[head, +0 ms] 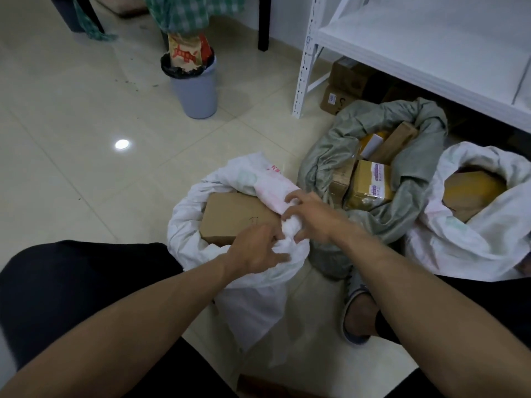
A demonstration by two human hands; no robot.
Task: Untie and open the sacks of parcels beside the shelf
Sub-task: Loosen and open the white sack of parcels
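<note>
My left hand and right hand grip the white sack at its bunched rim, fingers curled into it.

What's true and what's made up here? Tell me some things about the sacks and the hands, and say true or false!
1. Both the left hand and the right hand grip the rolled rim of the near white sack. True.
2. The grey-green sack is tied shut. False: its mouth is open and cardboard parcels show inside.
3. A brown box shows inside the near white sack. True.
4. The grey bin has nothing in it. False: red and tan packaging sticks out of the top.
5. Only two sacks are on the floor. False: there are three, with a far white sack open on the right.
</note>
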